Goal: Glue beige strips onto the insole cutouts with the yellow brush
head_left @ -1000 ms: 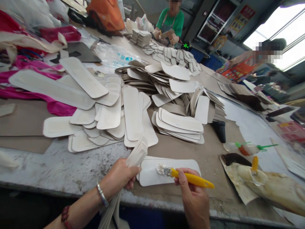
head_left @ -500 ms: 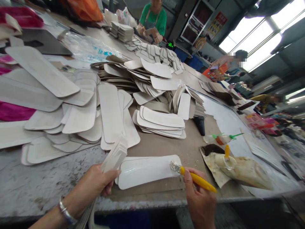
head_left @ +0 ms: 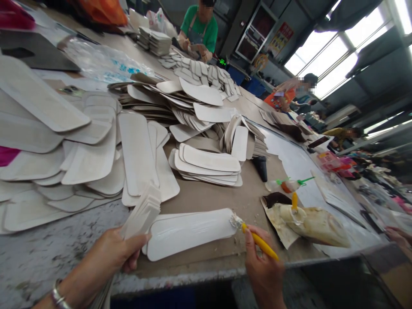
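Observation:
My left hand [head_left: 106,257] grips a stack of white oblong card pieces [head_left: 141,213] held upright at the near table edge. My right hand [head_left: 263,268] is closed round a yellow-handled brush [head_left: 257,241]. Its glue-clogged bristles [head_left: 236,221] rest on the right end of a white oblong piece [head_left: 189,231] lying flat on brown paper in front of me.
Heaps of white oblong pieces [head_left: 96,146] cover the table's left and middle. A fanned pile [head_left: 209,165] lies beyond the flat piece. A glue bag with a yellow brush [head_left: 309,219] sits at right, near a green-capped bottle [head_left: 289,185]. A person in green [head_left: 199,30] works at the far end.
The brush has slid rightward along the flat piece to its right end. My view has swung right and the left hand with the stack sits lower left.

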`<state>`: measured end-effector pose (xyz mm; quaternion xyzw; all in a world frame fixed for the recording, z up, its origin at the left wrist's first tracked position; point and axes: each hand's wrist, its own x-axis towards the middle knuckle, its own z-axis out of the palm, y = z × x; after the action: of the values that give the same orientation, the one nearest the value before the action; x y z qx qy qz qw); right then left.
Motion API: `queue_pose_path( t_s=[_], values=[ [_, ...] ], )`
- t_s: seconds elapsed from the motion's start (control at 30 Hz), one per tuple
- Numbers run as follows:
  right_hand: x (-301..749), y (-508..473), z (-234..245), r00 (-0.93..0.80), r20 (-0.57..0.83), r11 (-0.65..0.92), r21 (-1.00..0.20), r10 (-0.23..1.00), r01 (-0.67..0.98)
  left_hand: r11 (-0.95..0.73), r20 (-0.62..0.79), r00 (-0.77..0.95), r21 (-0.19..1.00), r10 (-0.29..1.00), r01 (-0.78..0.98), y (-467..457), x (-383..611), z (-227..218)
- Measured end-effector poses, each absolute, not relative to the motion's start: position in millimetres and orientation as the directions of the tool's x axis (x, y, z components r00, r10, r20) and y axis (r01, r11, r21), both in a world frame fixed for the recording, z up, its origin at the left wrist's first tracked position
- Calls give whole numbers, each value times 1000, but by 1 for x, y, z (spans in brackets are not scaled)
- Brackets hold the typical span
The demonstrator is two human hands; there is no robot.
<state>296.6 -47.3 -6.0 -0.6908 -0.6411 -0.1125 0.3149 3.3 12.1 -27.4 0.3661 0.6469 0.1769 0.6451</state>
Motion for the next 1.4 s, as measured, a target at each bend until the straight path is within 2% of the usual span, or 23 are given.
queue_pose_path(
  t_s=[0.2, 0.33, 0.6, 0.67, 0.73, 0.83, 0.87, 0.93, 1.0, 1.1, 1.2, 1.4],
  values=[
    [279, -52, -12, -40, 585, 189, -197, 810, 962, 643, -691, 126, 713, 712, 280, 12, 1, -30],
    [260, -58, -12, -88, 560, 278, -263, 824, 924, 661, -702, 124, 705, 701, 256, 11, 1, -32],
    [267, -57, -19, -85, 548, 256, -243, 832, 936, 660, -691, 99, 716, 716, 229, 13, 5, -24],
    [249, -58, -22, -74, 546, 298, -336, 835, 893, 662, -691, 83, 715, 718, 225, 14, 6, -20],
    [223, -60, -21, -5, 533, 318, -496, 846, 808, 666, -694, 79, 711, 715, 224, 14, 7, -19],
    [187, -60, -20, 172, 419, 238, -756, 891, 609, 660, -691, 83, 714, 718, 235, 13, 6, -26],
    [181, -59, -20, 206, 358, 196, -813, 911, 548, 655, -685, 79, 719, 724, 231, 12, 6, -29],
    [182, -57, -22, 229, 277, 128, -851, 933, 509, 645, -669, 66, 735, 740, 211, 11, 6, -37],
    [201, -55, -24, 239, 301, 104, -793, 923, 600, 645, -664, 47, 739, 747, 196, 9, 6, -42],
    [244, -53, -24, 269, 460, 62, -585, 846, 808, 650, -669, 43, 734, 742, 196, 10, 6, -40],
    [276, -51, -18, 235, 542, 21, -424, 807, 905, 652, -677, 59, 726, 734, 217, 11, 6, -33],
    [285, -50, -13, 175, 583, 29, -323, 793, 946, 644, -664, 61, 740, 745, 195, 12, 7, -32]
  ],
)
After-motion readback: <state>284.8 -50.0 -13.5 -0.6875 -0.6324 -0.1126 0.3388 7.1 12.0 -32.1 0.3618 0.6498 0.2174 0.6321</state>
